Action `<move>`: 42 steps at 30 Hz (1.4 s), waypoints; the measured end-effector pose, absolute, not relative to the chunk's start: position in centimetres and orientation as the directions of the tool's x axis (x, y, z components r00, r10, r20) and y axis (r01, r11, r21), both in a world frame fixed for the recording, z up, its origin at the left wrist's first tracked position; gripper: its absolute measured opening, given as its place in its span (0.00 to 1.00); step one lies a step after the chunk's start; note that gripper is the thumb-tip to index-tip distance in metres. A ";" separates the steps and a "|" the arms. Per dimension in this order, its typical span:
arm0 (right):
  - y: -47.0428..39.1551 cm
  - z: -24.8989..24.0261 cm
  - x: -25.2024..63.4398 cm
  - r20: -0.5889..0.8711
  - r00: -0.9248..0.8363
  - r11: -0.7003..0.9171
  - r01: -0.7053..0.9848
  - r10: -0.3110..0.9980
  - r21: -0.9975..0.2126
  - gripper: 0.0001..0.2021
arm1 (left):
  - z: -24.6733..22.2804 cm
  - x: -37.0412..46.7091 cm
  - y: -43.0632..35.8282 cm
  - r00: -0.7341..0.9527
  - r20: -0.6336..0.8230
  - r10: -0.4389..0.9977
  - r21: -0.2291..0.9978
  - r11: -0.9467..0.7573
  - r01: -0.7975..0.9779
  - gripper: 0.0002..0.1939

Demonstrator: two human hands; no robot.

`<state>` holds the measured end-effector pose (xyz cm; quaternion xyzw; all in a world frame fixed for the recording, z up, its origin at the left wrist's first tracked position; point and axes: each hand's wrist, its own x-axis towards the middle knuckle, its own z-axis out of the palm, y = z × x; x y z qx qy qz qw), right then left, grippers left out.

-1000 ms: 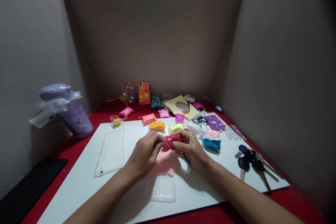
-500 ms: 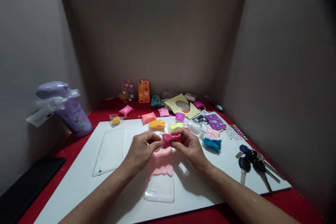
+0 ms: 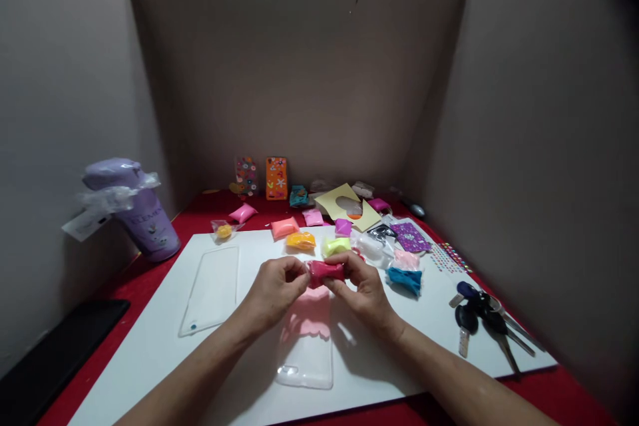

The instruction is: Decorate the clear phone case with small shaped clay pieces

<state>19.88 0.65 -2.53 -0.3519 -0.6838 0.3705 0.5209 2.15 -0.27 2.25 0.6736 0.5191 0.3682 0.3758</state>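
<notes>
Between my two hands is a small clear packet of red clay (image 3: 325,273), held above the white board. My left hand (image 3: 279,286) pinches the packet's left end. On its right end, my right hand (image 3: 360,286) grips with thumb below and fingers above. Under the hands lies a clear phone case (image 3: 307,367), its far part covered by a pink, wavy-edged layer (image 3: 310,316); the hands hide some of it. A second clear phone case (image 3: 212,293) rests to the left. Just beyond the hands are an orange packet (image 3: 301,241) and a yellow packet (image 3: 338,246).
The white board (image 3: 150,346) lies on a red cloth (image 3: 107,289). Keys (image 3: 482,313) sit at the right, near a blue packet (image 3: 405,279) and gem stickers (image 3: 446,257). A purple tumbler (image 3: 147,219) stands left. Decorated cases (image 3: 276,178) lean at the back.
The view has shifted slightly, so everything sits a little lower. The red packet has turned more level and shows more of its length; both hands still hold it.
</notes>
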 end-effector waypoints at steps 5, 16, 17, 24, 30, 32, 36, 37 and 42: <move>0.7 -2.6 19.7 0.411 -0.209 0.417 -0.018 0.887 -0.909 0.10 | 2.2 2.4 -0.1 0.160 0.098 0.982 0.940 -0.144 0.308 0.05; 1.6 -2.3 19.6 0.300 -0.139 0.249 -0.299 0.944 -0.921 0.12 | 2.7 1.1 0.8 0.254 -0.184 0.949 0.943 0.243 -0.226 0.09; 1.6 -2.3 19.6 0.297 -0.137 0.246 -0.302 0.945 -0.921 0.12 | 2.7 1.1 0.9 0.248 -0.184 0.951 0.943 0.242 -0.228 0.10; 1.5 -2.3 19.6 0.284 -0.129 0.232 -0.317 0.950 -0.920 0.12 | 2.7 0.9 0.9 0.202 -0.185 0.962 0.948 0.229 -0.221 0.10; 1.9 -2.4 19.6 0.271 -0.127 0.215 -0.339 0.954 -0.916 0.10 | 2.7 0.7 1.2 0.212 -0.191 0.958 0.955 0.232 -0.184 0.06; 2.0 -2.4 19.6 0.270 -0.128 0.212 -0.345 0.954 -0.914 0.10 | 2.8 0.7 1.2 0.229 -0.188 0.955 0.957 0.230 -0.176 0.07; 2.1 -2.5 19.7 0.261 -0.126 0.204 -0.350 0.957 -0.914 0.10 | 2.8 0.7 1.2 0.261 -0.174 0.950 0.957 0.226 -0.184 0.07; 2.1 -2.5 19.7 0.257 -0.127 0.199 -0.350 0.958 -0.915 0.11 | 2.8 0.7 1.2 0.268 -0.172 0.948 0.954 0.228 -0.195 0.08; 2.0 -2.6 19.6 0.232 -0.149 0.167 -0.357 0.961 -0.919 0.13 | 2.5 0.7 1.4 0.239 -0.171 0.956 0.944 0.228 -0.237 0.07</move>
